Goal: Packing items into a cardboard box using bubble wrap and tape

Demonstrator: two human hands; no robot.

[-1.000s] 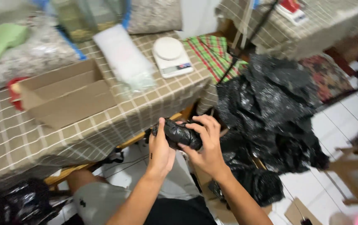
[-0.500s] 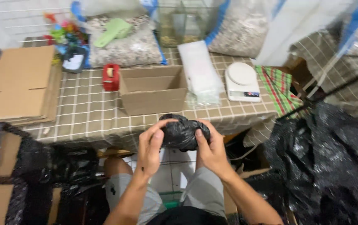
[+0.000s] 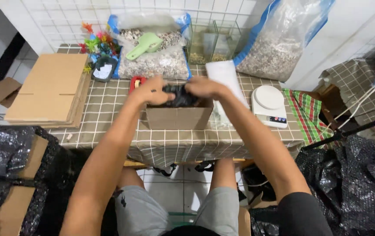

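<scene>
Both my hands hold a small black plastic-wrapped bundle (image 3: pixel 179 96) over the open top of a brown cardboard box (image 3: pixel 176 118) on the checked tablecloth. My left hand (image 3: pixel 152 91) grips the bundle's left end. My right hand (image 3: pixel 205 87) grips its right end. The bundle sits at the box's rim, partly sunk inside it.
A stack of flat cardboard (image 3: pixel 54 94) lies at the left. Behind the box stand an open gravel bag with a green scoop (image 3: pixel 146 46), glass tanks (image 3: pixel 213 41), a white foam sheet (image 3: pixel 224 76) and a white scale (image 3: pixel 269 105). Black plastic sheets (image 3: pixel 357 183) hang at both sides.
My hands have carried the black bundle from in front of my lap forward and up to the cardboard box on the table. The view has swung left and centred on the table.
</scene>
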